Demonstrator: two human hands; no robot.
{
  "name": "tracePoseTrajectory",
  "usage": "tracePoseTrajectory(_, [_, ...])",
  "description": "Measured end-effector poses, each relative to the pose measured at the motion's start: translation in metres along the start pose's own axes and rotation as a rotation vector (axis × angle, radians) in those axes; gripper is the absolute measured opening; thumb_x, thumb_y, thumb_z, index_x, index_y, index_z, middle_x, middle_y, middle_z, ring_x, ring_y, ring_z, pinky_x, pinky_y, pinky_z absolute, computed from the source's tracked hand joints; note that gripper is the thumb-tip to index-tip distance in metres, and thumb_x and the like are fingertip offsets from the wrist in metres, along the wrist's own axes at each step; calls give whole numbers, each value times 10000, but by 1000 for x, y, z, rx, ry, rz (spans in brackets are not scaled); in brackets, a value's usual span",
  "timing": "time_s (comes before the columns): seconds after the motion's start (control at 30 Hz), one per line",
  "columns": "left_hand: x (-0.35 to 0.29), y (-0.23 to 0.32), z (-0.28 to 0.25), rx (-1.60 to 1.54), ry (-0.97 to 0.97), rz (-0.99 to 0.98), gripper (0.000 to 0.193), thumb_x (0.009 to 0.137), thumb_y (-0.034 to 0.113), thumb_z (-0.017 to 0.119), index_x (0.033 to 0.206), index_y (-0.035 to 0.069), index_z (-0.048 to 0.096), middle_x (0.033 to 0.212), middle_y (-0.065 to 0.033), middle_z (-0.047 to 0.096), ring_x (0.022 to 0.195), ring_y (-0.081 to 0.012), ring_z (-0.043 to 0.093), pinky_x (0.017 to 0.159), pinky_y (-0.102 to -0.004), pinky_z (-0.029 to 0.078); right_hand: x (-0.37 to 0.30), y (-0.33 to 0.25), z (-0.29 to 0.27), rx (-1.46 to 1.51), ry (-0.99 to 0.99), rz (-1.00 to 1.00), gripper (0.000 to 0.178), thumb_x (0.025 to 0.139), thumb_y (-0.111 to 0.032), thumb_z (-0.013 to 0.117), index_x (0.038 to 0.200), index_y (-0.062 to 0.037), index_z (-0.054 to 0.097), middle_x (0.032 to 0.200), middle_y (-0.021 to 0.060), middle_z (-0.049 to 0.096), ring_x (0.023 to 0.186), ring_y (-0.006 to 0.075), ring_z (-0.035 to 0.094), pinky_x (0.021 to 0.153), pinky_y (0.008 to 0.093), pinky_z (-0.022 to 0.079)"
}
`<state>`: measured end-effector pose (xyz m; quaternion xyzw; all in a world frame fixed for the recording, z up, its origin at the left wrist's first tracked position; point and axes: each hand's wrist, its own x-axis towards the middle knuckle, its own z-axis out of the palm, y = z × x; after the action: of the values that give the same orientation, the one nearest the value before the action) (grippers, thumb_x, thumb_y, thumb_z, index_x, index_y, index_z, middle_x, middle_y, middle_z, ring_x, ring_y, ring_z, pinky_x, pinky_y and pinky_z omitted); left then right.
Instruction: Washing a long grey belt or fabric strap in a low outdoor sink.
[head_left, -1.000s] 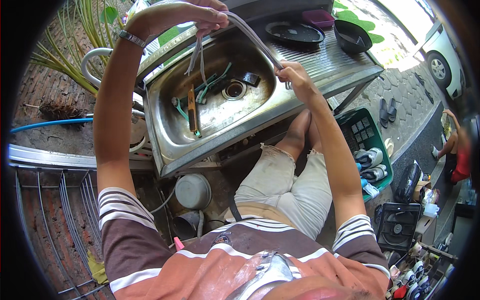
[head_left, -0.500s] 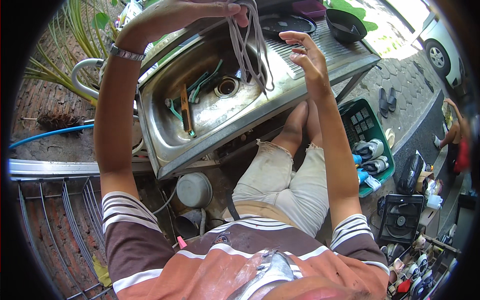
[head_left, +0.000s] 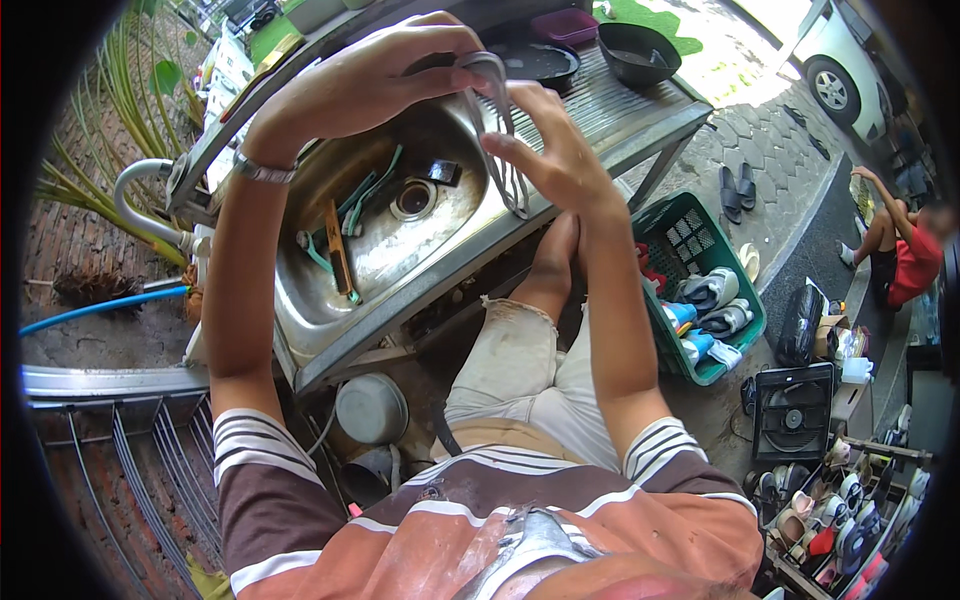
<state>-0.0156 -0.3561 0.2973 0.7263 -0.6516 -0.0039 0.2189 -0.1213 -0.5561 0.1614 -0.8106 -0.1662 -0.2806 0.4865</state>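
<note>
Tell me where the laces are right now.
In the head view, near the top middle, the laces hang from the left hand, close beside the right hand, seen against the right side of the sink.

Dark sandals (head_left: 731, 198), blue hose (head_left: 110, 304)

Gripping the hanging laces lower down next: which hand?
Right hand, probably: it is open beside the hanging grey laces, while the left hand pinches them at the top.
</note>
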Motion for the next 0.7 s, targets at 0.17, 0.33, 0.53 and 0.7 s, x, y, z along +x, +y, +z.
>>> tracePoseTrajectory(0.17, [1,-2,14,67,27,-9,301,1035,207,616,1232,-20,605,1160,-99,618,1001,-204,631,944,-343,505,44,-20,4,-139,-220,-6,514,947,-527,656,1107,-44,733,1094,202,712,1159,355,630,984,447,486])
tracePoseTrajectory(0.33, [-15,-19,37,-252,175,-275,466,1006,367,673,1298,25,550,1250,-115,600,1140,-173,605,1021,-366,489,61,-9,0,-4,-194,108,465,1005,-451,609,909,-23,761,734,133,719,664,217,682,660,362,518])
tracePoseTrajectory(0.53, [-14,-39,174,-936,617,-273,705,943,440,742,1387,-41,477,1257,-151,588,1206,-230,592,1033,-373,488,59,11,2,163,-148,173,399,1076,-357,555,969,10,673,881,46,716,780,114,633,728,296,507])
tracePoseTrajectory(0.7, [7,-69,190,-941,235,-465,545,989,478,664,1267,12,611,875,-33,642,822,-110,655,773,-282,547,42,90,-12,332,173,298,419,1056,-376,583,839,-30,678,896,72,713,844,155,638,810,305,493])
